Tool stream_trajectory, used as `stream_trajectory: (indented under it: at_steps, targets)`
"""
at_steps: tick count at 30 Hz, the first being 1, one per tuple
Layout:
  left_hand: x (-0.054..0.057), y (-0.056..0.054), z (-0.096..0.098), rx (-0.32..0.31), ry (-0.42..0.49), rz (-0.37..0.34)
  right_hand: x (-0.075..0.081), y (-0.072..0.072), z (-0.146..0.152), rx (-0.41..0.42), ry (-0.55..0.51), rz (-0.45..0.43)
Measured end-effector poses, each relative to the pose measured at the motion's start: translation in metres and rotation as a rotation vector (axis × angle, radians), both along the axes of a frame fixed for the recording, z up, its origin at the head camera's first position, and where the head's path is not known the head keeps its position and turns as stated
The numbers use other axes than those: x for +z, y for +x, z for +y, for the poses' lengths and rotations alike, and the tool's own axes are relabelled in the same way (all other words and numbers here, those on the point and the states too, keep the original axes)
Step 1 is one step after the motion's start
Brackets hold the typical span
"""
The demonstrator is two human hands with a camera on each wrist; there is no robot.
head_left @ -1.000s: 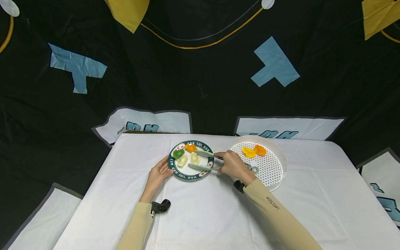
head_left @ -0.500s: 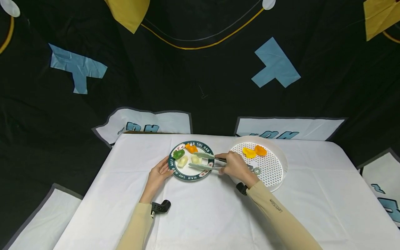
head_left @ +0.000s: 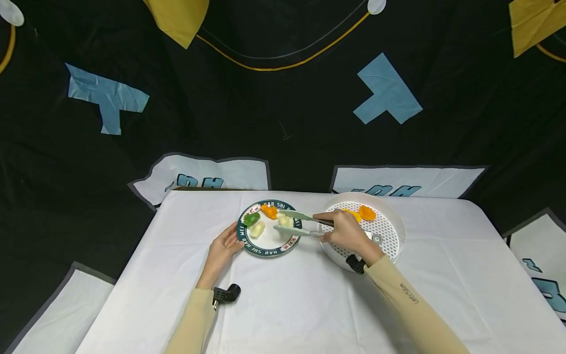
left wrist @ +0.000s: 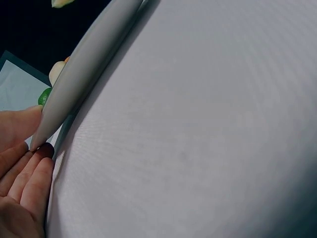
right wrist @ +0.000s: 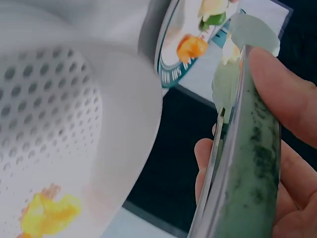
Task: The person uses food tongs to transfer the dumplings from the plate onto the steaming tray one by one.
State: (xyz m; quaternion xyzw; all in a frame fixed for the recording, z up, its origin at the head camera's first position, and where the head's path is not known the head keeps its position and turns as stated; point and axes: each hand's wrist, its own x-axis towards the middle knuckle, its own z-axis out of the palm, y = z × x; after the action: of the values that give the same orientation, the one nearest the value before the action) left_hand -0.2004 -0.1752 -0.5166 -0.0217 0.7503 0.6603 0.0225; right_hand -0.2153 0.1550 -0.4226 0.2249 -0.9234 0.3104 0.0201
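Note:
My left hand point(head_left: 223, 246) holds the left rim of a round plate point(head_left: 265, 252) with a green patterned border; the left wrist view shows thumb above and fingers below the edge. On the plate lie a green pepper-like piece point(head_left: 251, 219), an orange piece point(head_left: 268, 211) and a cream-coloured piece point(head_left: 257, 229). My right hand point(head_left: 349, 233) grips tongs point(head_left: 292, 230) with pale green tips, over the plate's right side. Between those tips is a second cream-coloured piece point(head_left: 285, 220), also visible in the right wrist view, where the tongs' green marbled handle point(right wrist: 255, 158) fills the hand.
Right of the plate stands a round white tray point(head_left: 399, 226) with a perforated base and raised wall, partly under my right hand. A yellow piece point(head_left: 353, 215) and an orange piece point(head_left: 367, 213) lie in it. White cloth point(head_left: 283, 305) covers the table; a black curtain hangs behind.
My right hand and the tongs have shifted right towards the tray, and the cream-coloured piece between the tips has moved right and slightly up with them. My left hand stays at the plate.

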Motion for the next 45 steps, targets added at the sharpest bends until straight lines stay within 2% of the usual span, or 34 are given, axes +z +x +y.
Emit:
stream_trajectory:
  at_steps: [6,13,20,33,45]
  targets:
    - [0.0,0.0,0.0,-0.004,0.004,-0.005,0.008,0.004,0.021,-0.017,-0.013,0.009]
    - [0.0,0.0,0.0,-0.004,-0.004,0.0,0.013,0.008,0.053,-0.08,0.0,0.033]
    - [-0.001,0.001,0.0,-0.001,0.0,-0.005,0.013,0.012,0.084,-0.161,0.006,0.005]
    - [-0.002,0.0,0.0,-0.004,-0.005,-0.001,-0.007,0.01,0.108,-0.238,0.014,-0.029]
    - [-0.002,0.0,0.0,-0.008,0.028,0.002,-0.025,0.0,0.108,-0.237,0.025,-0.059]
